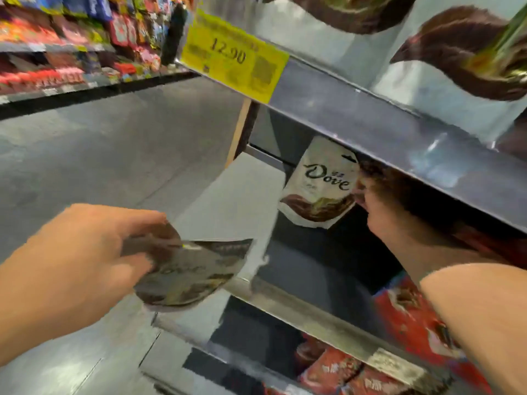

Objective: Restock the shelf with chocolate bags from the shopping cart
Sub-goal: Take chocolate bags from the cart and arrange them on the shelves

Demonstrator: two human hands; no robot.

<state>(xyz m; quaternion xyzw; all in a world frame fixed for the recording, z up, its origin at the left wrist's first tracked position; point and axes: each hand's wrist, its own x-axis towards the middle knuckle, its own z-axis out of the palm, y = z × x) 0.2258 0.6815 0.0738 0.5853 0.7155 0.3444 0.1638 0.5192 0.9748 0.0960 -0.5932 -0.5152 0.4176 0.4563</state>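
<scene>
My left hand [82, 258] grips a dark Dove chocolate bag [188, 272] by its top, tilted and blurred, just in front of the middle shelf's edge [299, 306]. My right hand [379, 212] reaches under the upper shelf [385, 132] and holds a white Dove chocolate bag [319, 183] by its right side, upright inside the middle shelf bay. The fingers of that hand are partly hidden by the upper shelf and the bag. The shopping cart is out of view.
White Dove bags [427, 67] stand on the upper shelf above a yellow 12.90 price tag [231, 55]. Red chocolate packs [410, 317] fill the lower right shelves. Across the grey aisle floor [99, 155] another shelf unit holds colourful sweets [71, 38].
</scene>
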